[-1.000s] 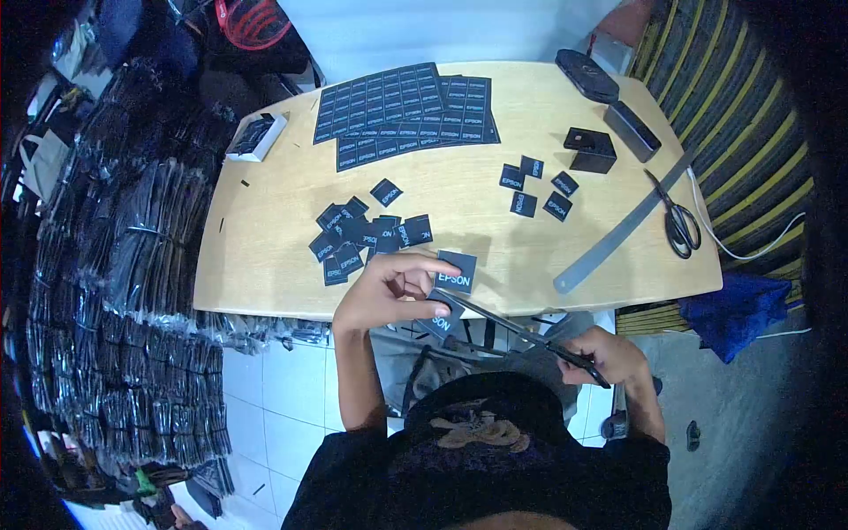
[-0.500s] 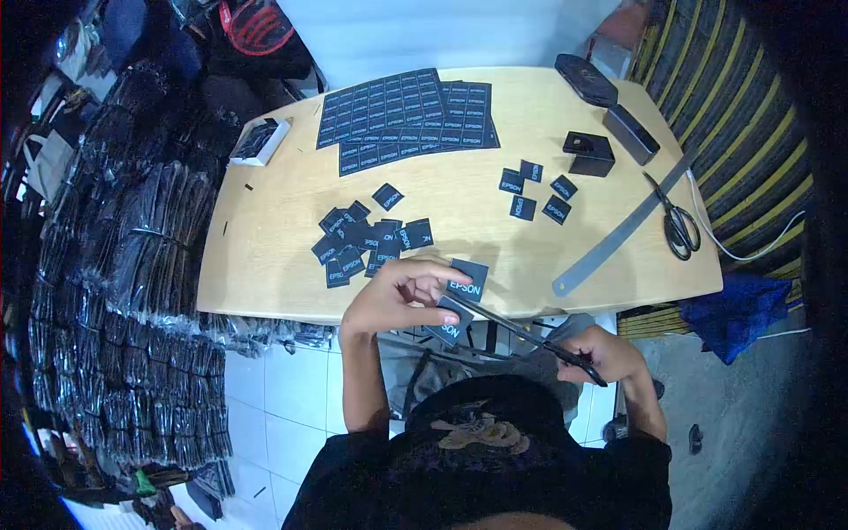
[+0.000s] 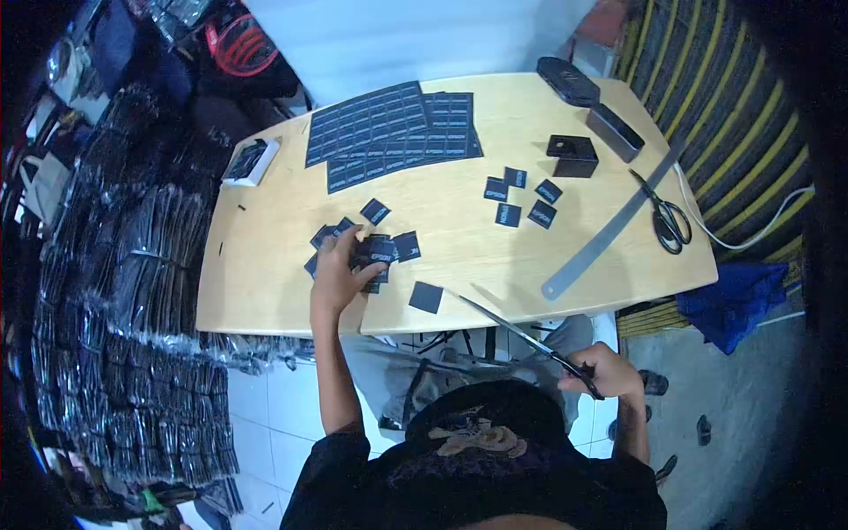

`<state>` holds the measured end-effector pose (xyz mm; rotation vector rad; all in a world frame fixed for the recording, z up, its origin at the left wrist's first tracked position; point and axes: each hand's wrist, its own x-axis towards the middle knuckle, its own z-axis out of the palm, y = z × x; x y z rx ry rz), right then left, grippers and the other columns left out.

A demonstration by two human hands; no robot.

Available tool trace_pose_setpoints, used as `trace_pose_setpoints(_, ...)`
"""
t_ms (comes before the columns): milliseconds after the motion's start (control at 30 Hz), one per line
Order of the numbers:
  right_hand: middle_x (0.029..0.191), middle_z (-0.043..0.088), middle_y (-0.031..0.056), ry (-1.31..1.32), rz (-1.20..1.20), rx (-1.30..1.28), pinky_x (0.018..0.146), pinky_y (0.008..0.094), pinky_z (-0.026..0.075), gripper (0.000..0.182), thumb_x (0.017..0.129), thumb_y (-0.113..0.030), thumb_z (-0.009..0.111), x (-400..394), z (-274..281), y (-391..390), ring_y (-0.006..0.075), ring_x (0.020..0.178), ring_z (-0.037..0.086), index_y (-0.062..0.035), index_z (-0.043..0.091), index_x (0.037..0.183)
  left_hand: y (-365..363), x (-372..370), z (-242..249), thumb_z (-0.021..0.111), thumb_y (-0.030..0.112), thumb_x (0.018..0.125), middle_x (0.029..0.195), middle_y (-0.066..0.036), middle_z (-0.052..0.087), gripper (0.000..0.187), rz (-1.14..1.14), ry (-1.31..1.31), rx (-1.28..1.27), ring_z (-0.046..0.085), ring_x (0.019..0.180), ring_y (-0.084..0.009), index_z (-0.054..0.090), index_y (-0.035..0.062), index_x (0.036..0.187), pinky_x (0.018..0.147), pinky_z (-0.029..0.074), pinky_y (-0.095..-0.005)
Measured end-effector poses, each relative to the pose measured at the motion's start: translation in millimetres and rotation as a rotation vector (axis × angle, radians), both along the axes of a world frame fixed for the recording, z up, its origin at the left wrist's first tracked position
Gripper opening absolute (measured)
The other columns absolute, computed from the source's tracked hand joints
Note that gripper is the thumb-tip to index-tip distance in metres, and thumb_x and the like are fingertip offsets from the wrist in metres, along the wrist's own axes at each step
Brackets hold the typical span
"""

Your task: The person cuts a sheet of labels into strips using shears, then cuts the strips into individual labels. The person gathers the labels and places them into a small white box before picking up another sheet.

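Note:
My left hand (image 3: 336, 272) is over the loose pile of small dark square EPSON labels (image 3: 406, 246), its thumb and fingers closed on one label (image 3: 381, 253) at the top of the pile. The fingers hide part of the pile. A dark square with no print showing (image 3: 426, 298) lies on the table near the front edge. My right hand (image 3: 608, 371) grips the handles of a pair of scissors (image 3: 521, 335) in front of the table edge. The blades point left and away from me, with the tips near the dark square.
Uncut label sheets (image 3: 380, 132) overlap at the back of the table (image 3: 265, 283). Several labels (image 3: 542, 214) lie right of centre. A steel ruler (image 3: 601, 243), second scissors (image 3: 669, 225), black boxes (image 3: 574, 157) and a white box (image 3: 251, 162) also lie there. Plastic-wrapped bundles (image 3: 159, 256) stand left.
My left hand has moved left from the scissor tips to the label pile. The dark square now lies on the table. My right hand still holds the scissors. The view has shifted slightly.

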<state>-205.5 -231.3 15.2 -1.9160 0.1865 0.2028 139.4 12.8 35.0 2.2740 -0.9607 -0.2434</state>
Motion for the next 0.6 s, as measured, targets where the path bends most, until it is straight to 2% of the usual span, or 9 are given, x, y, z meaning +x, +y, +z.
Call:
trace_pose_setpoints(67,0.059,0.056,0.0006,-0.010,-0.020,0.025,0.050,0.0246,0.038,0.026,0.075,-0.022,0.076,-8.5,-12.2,-1.4,0.0055,0.056,0.047,-0.0008,0.061,0.072,5.2,-0.7,-14.3,0.081,0.018,0.064,0.093,-0.016,0.057,0.061,0.149,-0.528,-0.080,0.056,0.087,-0.0282,0.054,0.0065,0.118,0.077,0.046,-0.0377)
trace_pose_setpoints(100,0.057,0.056,0.0004,-0.005,-0.049,0.038,0.048,0.0242,0.037,0.026,0.076,-0.021,0.076,-9.6,-12.3,0.0,0.0057,0.053,0.047,-0.0007,0.061,0.073,1.0,-15.0,5.0,0.082,0.024,0.063,0.102,-0.018,0.054,0.065,0.144,-0.424,-0.115,0.051,0.099,-0.0322,0.054,0.0065,0.119,0.085,0.043,-0.0404)
trace_pose_setpoints(133,0.056,0.055,0.0003,0.003,-0.076,0.051,0.046,0.0237,0.037,0.025,0.077,-0.021,0.075,-10.0,-11.9,1.6,0.0058,0.051,0.048,-0.0006,0.061,0.073,-2.3,-28.0,21.1,0.082,0.024,0.063,0.102,-0.018,0.054,0.065,0.135,-0.422,-0.117,0.051,0.099,-0.0322,0.054,0.0065,0.119,0.085,0.043,-0.0404)
trace_pose_setpoints(200,0.054,0.053,-0.0002,0.003,-0.165,0.109,0.042,0.0231,0.036,0.025,0.079,-0.022,0.073,-7.5,-7.2,8.6,0.0058,0.047,0.048,-0.0011,0.060,0.072,-5.3,-58.0,48.4,0.080,0.040,0.061,0.101,-0.016,0.054,0.072,-0.209,-0.163,-0.494,0.053,0.097,-0.0336,0.055,0.0032,0.117,0.085,0.044,-0.0410)
trace_pose_setpoints(267,0.052,0.052,-0.0007,0.007,-0.244,0.171,0.039,0.0226,0.035,0.026,0.080,-0.022,0.072,-3.5,-4.9,14.3,0.0058,0.043,0.047,-0.0015,0.059,0.072,-10.8,-110.8,72.8,0.072,0.055,0.067,0.104,-0.018,0.055,0.070,-0.415,0.100,-0.961,0.056,0.096,-0.0314,0.059,0.0001,0.108,0.084,0.045,-0.0401)
trace_pose_setpoints(333,0.054,0.050,-0.0025,0.032,-0.343,0.279,0.040,0.0220,0.035,0.024,0.081,-0.020,0.071,0.5,-4.2,16.9,0.0052,0.045,0.047,-0.0023,0.058,0.071,-20.8,-166.6,92.8,0.062,0.061,0.075,0.101,-0.019,0.058,0.063,-0.532,0.353,-1.419,0.058,0.094,-0.0294,0.062,0.0003,0.094,0.085,0.045,-0.0424)
trace_pose_setpoints(400,0.051,0.048,-0.0028,0.045,-0.346,0.260,0.035,0.0211,0.032,0.023,0.082,-0.019,0.070,3.6,-10.7,19.5,0.0045,0.039,0.045,-0.0025,0.058,0.073,21.4,-212.4,152.4,0.062,0.040,0.085,0.112,-0.009,0.058,0.040,-0.168,0.895,-0.917,0.049,0.110,-0.0358,0.058,0.0128,0.114,0.089,0.041,-0.0576)
trace_pose_setpoints(433,0.051,0.048,-0.0028,0.042,-0.346,0.293,0.035,0.0212,0.032,0.023,0.082,-0.019,0.069,5.6,-13.0,19.9,0.0044,0.039,0.044,-0.0021,0.058,0.072,24.0,-219.8,157.6,0.062,0.040,0.085,0.112,-0.009,0.058,0.040,-0.160,0.894,-0.920,0.049,0.110,-0.0358,0.058,0.0128,0.114,0.089,0.041,-0.0576)
trace_pose_setpoints(600,0.050,0.047,-0.0029,0.004,-0.328,0.294,0.036,0.0214,0.031,0.024,0.083,-0.017,0.068,9.7,-4.8,26.4,0.0044,0.040,0.045,-0.0014,0.056,0.070,3.9,-261.5,166.8,0.054,0.025,0.090,0.090,-0.007,0.061,0.031,0.079,0.679,-1.020,0.056,0.075,-0.0212,0.051,-0.0023,0.106,0.073,0.048,-0.0504)
